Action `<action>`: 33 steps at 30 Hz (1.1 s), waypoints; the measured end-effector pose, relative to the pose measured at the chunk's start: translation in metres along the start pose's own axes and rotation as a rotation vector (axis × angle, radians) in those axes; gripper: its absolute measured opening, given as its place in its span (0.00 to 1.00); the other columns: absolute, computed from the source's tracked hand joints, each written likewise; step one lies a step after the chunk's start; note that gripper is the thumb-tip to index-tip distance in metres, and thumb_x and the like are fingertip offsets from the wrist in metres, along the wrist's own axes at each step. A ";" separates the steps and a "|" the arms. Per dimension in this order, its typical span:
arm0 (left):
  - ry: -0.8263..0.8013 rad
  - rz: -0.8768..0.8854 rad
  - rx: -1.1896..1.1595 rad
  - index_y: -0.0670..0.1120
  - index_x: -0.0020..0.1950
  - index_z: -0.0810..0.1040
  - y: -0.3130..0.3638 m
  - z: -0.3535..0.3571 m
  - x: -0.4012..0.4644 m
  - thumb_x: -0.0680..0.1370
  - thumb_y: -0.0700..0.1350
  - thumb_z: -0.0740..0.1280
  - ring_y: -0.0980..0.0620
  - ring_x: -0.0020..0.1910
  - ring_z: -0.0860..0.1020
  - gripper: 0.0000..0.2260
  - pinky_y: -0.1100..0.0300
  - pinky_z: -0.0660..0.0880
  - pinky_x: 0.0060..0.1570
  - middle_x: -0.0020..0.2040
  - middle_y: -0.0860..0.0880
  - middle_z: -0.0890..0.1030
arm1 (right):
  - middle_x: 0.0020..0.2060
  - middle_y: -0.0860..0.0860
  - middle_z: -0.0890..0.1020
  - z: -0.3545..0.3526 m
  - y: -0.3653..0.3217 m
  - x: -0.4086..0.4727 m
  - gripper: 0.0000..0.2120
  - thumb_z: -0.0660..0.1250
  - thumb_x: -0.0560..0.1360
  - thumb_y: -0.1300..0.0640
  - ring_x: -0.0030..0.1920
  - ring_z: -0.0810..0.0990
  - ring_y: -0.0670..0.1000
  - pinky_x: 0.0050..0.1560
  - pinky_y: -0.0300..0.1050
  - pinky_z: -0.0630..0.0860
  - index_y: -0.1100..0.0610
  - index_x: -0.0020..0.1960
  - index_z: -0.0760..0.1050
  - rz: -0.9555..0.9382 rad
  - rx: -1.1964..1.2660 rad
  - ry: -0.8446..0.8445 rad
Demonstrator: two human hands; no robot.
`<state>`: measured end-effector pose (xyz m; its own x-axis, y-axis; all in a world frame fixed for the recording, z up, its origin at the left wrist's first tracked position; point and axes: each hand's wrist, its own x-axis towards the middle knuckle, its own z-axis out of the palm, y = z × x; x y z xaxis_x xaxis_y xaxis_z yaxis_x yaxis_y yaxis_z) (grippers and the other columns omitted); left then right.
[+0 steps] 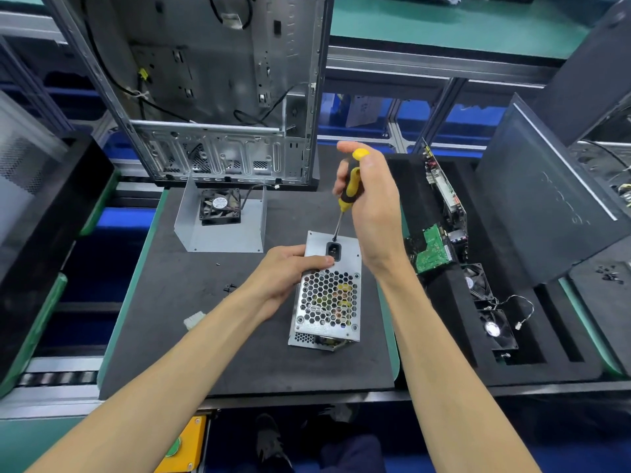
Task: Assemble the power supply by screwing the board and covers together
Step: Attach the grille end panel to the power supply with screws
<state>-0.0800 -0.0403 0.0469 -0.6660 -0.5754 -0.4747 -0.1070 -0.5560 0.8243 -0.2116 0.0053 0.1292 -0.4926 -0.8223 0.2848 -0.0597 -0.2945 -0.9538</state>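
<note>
A silver power supply [327, 302] with a honeycomb grille stands on the black foam mat [191, 336], its black power socket on the upper face. My left hand [286, 271] grips its left side, fingers reaching the socket. My right hand [368, 203] grips a yellow and black screwdriver [348, 189] held upright, its tip touching the casing just above the socket. Behind on the mat lies a bent silver cover [222, 230] with a black fan [220, 206] mounted in it.
An open computer case [218, 97] stands at the back. Loose screws [229, 287] and a white connector [194, 319] lie on the mat. At the right a foam tray [553, 336] holds a green circuit board [432, 250], fans and a dark side panel [546, 199].
</note>
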 end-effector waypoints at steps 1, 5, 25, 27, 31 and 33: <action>-0.001 0.000 -0.001 0.42 0.54 0.86 0.000 0.000 0.000 0.74 0.40 0.75 0.43 0.52 0.85 0.09 0.52 0.80 0.56 0.52 0.40 0.86 | 0.44 0.49 0.80 0.001 -0.001 0.000 0.13 0.55 0.84 0.55 0.43 0.79 0.48 0.48 0.42 0.76 0.58 0.62 0.74 -0.003 0.000 0.005; -0.001 0.002 -0.003 0.42 0.54 0.86 -0.001 -0.001 0.000 0.74 0.39 0.75 0.43 0.52 0.85 0.10 0.51 0.80 0.58 0.52 0.40 0.86 | 0.40 0.54 0.81 0.000 -0.002 0.001 0.04 0.62 0.83 0.61 0.38 0.79 0.50 0.44 0.43 0.77 0.60 0.55 0.67 -0.039 0.016 0.014; -0.015 0.007 0.023 0.43 0.54 0.87 -0.002 -0.002 0.003 0.74 0.41 0.75 0.43 0.53 0.85 0.09 0.52 0.80 0.56 0.52 0.41 0.86 | 0.41 0.48 0.82 -0.004 -0.005 0.004 0.10 0.57 0.84 0.55 0.43 0.81 0.51 0.48 0.46 0.77 0.58 0.56 0.76 0.013 0.040 -0.008; -0.013 0.009 0.026 0.43 0.54 0.87 -0.002 -0.001 0.004 0.73 0.41 0.75 0.43 0.53 0.85 0.09 0.51 0.80 0.58 0.52 0.41 0.86 | 0.41 0.52 0.85 -0.006 -0.006 0.005 0.04 0.61 0.84 0.59 0.40 0.84 0.53 0.46 0.44 0.80 0.60 0.53 0.72 -0.017 0.027 -0.030; -0.018 0.010 0.025 0.43 0.53 0.87 -0.003 -0.001 0.004 0.73 0.41 0.76 0.42 0.52 0.85 0.09 0.49 0.79 0.60 0.52 0.40 0.86 | 0.30 0.46 0.72 -0.006 -0.005 0.007 0.05 0.59 0.83 0.56 0.32 0.69 0.48 0.36 0.41 0.67 0.57 0.53 0.71 0.000 0.039 -0.031; -0.016 0.009 0.030 0.43 0.53 0.87 -0.003 -0.002 0.005 0.73 0.41 0.76 0.42 0.53 0.85 0.09 0.48 0.79 0.60 0.52 0.40 0.86 | 0.34 0.47 0.72 -0.006 -0.004 0.007 0.14 0.53 0.84 0.54 0.35 0.67 0.49 0.39 0.44 0.65 0.57 0.61 0.74 0.026 0.046 -0.046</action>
<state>-0.0814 -0.0421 0.0414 -0.6788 -0.5706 -0.4623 -0.1226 -0.5327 0.8374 -0.2201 0.0040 0.1348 -0.4533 -0.8511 0.2649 -0.0073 -0.2937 -0.9559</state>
